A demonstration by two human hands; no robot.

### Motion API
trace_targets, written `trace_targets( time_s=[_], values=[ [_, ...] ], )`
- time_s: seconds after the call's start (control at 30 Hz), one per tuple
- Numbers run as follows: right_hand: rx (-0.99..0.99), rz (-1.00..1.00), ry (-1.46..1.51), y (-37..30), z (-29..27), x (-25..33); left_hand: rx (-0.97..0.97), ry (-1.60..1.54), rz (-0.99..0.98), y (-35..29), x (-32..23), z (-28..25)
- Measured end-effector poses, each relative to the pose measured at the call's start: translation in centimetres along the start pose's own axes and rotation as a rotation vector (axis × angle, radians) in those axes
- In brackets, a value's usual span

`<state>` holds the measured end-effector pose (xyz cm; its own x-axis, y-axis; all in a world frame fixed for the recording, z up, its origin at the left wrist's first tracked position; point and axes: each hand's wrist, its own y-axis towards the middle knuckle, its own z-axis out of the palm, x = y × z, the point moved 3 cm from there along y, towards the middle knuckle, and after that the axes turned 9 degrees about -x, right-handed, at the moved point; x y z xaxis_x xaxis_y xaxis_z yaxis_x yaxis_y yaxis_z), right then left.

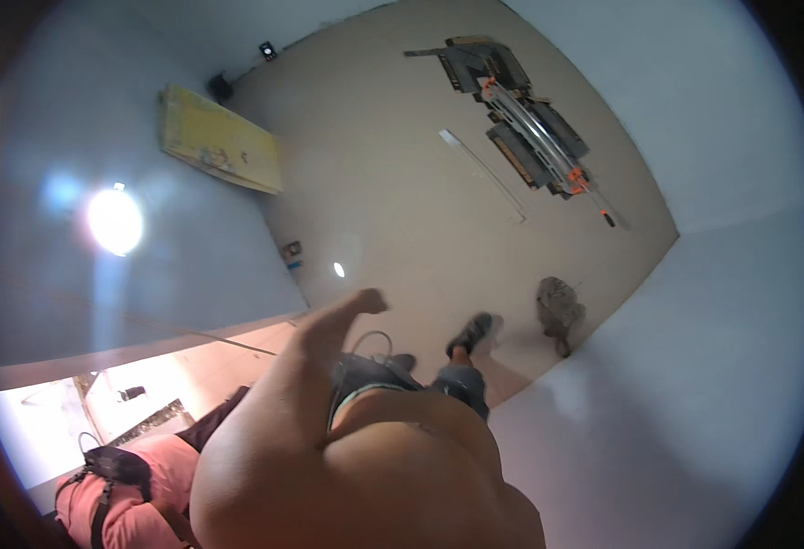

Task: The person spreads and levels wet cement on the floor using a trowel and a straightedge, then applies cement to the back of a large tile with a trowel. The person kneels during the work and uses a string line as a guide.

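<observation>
My bare left arm reaches forward from the lower left. At its end, my left hand (pixel 371 300) looks small and rounded above the floor. Its fingers are too indistinct to read, and nothing shows clearly in it. Just below the hand, a thin pale loop (pixel 372 339) stands beside my dark shorts (pixel 374 372); what it belongs to is hidden. One dark shoe (pixel 470 335) steps on the floor ahead of me. My right hand is out of the picture.
A manual tile cutter (pixel 539 133) with orange parts lies over dark flat pieces (pixel 516 156). Nearby rests a thin pale strip (pixel 484 174). A yellow board (pixel 219 142) stands by the left wall, a crumpled greyish bag (pixel 557 306) on the right. Behind me at lower left is a person in pink (pixel 171 471).
</observation>
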<state>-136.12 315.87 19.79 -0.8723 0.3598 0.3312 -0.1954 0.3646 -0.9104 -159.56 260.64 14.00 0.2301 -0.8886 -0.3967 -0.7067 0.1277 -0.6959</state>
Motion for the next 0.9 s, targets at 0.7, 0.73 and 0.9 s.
trace_targets(
  time_s=[0.7,0.73,0.9],
  values=[
    [0.258,-0.637,-0.447,7.7,44.0,64.5,-0.158,-1.292,-0.955,-3.3,0.5,-4.7],
    [0.3,-0.635,-0.55,7.6,46.2,64.0,-0.132,-1.283,-1.021,-2.6,2.6,-5.9],
    [0.177,-0.285,-1.095,5.1,55.1,58.3,-0.243,-1.216,-0.921,5.5,9.8,-19.5]
  ],
)
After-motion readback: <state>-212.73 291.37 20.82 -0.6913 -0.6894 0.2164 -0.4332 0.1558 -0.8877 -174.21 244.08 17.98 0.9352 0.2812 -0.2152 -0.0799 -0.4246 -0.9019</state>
